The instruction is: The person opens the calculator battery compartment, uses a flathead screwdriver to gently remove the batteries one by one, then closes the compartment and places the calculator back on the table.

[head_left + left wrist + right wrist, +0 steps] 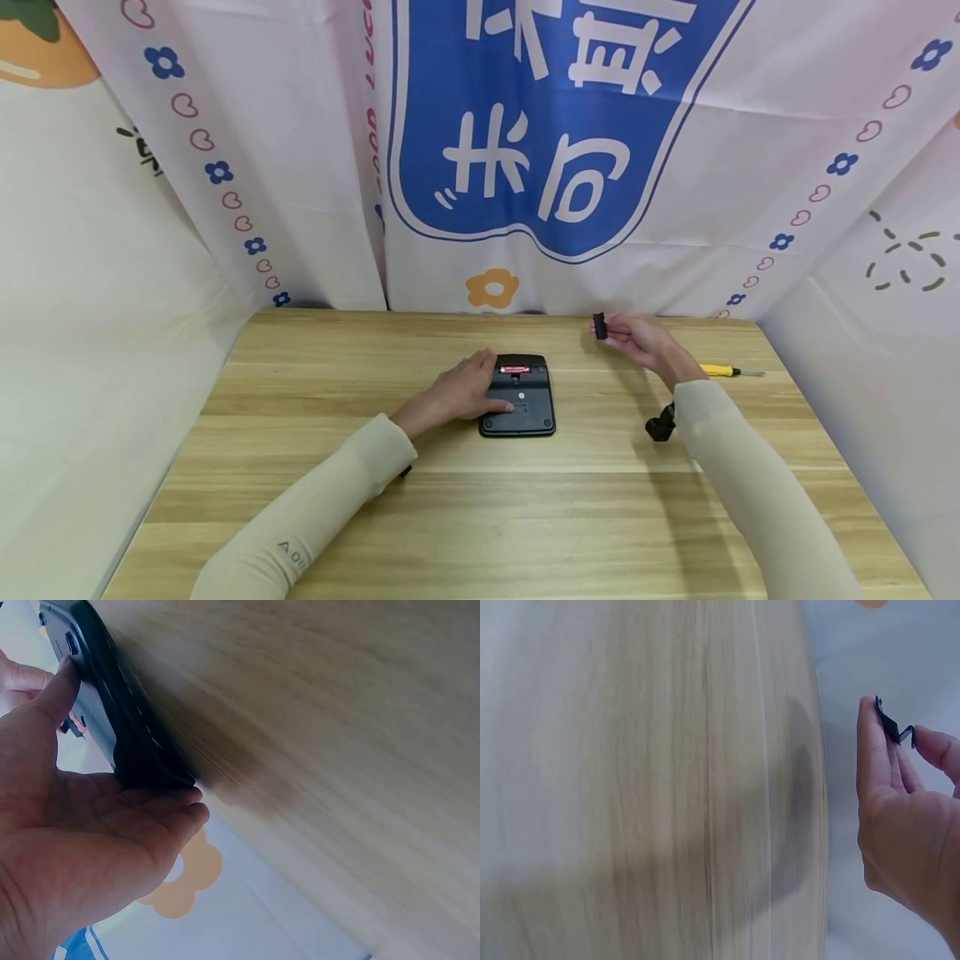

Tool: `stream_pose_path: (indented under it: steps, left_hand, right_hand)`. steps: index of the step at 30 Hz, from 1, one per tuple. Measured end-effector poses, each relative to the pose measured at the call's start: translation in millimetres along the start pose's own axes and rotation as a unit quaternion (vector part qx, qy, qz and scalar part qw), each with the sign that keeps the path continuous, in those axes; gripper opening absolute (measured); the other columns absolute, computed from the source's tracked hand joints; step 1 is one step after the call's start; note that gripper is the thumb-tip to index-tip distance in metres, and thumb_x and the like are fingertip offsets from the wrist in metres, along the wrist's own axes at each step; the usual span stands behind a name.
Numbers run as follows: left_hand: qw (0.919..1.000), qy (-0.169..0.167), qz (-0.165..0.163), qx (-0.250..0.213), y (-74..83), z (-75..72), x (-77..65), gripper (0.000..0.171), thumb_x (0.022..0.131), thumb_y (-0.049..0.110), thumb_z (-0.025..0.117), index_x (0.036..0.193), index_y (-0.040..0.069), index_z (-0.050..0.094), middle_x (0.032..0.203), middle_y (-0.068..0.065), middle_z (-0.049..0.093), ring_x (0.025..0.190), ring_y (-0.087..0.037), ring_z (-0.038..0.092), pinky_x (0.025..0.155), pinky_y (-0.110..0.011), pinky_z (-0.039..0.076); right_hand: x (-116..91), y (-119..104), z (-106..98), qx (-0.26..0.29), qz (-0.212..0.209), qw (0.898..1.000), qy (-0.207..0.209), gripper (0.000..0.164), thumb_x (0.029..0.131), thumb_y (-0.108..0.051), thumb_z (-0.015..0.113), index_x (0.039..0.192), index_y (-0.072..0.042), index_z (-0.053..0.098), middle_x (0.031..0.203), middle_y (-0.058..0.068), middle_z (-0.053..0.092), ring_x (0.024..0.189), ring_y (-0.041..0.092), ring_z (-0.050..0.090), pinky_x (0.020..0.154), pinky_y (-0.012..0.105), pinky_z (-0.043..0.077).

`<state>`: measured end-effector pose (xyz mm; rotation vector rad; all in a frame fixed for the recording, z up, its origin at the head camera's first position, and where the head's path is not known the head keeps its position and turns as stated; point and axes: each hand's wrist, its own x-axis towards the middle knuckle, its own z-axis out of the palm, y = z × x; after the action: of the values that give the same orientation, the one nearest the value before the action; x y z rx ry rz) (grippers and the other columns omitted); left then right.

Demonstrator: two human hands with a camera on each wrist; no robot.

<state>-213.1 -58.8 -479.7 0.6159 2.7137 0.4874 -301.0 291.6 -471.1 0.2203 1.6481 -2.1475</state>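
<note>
A black calculator (534, 414) lies face down on the table, its battery compartment uncovered. A red battery (514, 369) sits in that compartment. My left hand (467, 390) holds the calculator by its left side, with the thumb across the back. In the left wrist view, the fingers of the left hand (90, 840) lie against one end of the calculator (105, 694). Off to the right and above the table, my right hand (643, 340) pinches a small black battery cover (600, 326). The right wrist view shows a bent clip on this cover (889, 724), near the thumb.
A yellow-handled screwdriver (718, 370) lies on the wooden table (480, 525) right of the right wrist. Beneath the right cuff is a black wrist-worn device (660, 427). Printed cloth (315, 167) hangs behind the table's far edge and along both sides.
</note>
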Motion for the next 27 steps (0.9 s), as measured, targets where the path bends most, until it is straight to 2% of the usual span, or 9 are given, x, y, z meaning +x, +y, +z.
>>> stream_pose_path:
  steps: [4,9,19,23,27]
  left_hand:
    - [1.0000,-0.001,0.001,0.000,-0.7,0.7,-0.6,0.100,0.098,0.055,0.072,0.165,-0.004,0.026,0.173,-0.022,0.025,0.158,-0.038,0.030,0.125,-0.053,0.036]
    - [1.0000,0.004,0.003,0.002,-1.3,1.4,-0.1,0.100,0.098,0.055,0.072,0.165,-0.004,0.027,0.172,-0.022,0.026,0.157,-0.038,0.032,0.124,-0.052,0.037]
    - [1.0000,0.006,0.000,-0.002,-0.8,0.9,0.0,0.100,0.097,0.055,0.073,0.165,-0.003,0.027,0.172,-0.021,0.027,0.156,-0.038,0.034,0.123,-0.054,0.039]
    - [1.0000,0.003,-0.001,-0.006,-0.7,0.3,0.1,0.101,0.097,0.055,0.073,0.165,-0.003,0.027,0.173,-0.021,0.025,0.157,-0.038,0.032,0.124,-0.054,0.038]
    - [1.0000,0.004,-0.001,-0.007,-0.8,0.6,0.1,0.101,0.097,0.055,0.073,0.165,-0.003,0.027,0.173,-0.021,0.025,0.157,-0.038,0.032,0.123,-0.054,0.038]
  right_hand:
    - [-3,-3,-6,-0.001,0.001,1.000,0.007,0.048,0.112,-0.003,0.047,0.155,0.016,0.035,0.142,0.028,0.057,0.128,0.030,0.067,0.106,0.032,0.055]
    - [-7,-9,-16,0.019,0.004,1.000,0.015,0.032,0.111,0.000,0.048,0.141,0.012,0.052,0.129,0.024,0.069,0.113,0.025,0.075,0.103,0.032,0.057]
    - [-16,-17,-33,-0.013,0.009,1.000,0.018,0.034,0.113,-0.004,0.045,0.144,0.009,0.051,0.109,0.009,0.080,0.106,0.018,0.077,0.107,0.030,0.054]
    - [-17,-18,-38,-0.026,0.003,0.999,0.026,0.048,0.113,-0.004,0.046,0.157,0.012,0.036,0.107,0.007,0.080,0.104,0.016,0.077,0.102,0.027,0.056]
    - [-20,-22,-41,-0.031,0.008,0.998,0.047,0.059,0.112,-0.005,0.050,0.162,0.011,0.022,0.110,0.007,0.080,0.100,0.014,0.077,0.113,0.033,0.048]
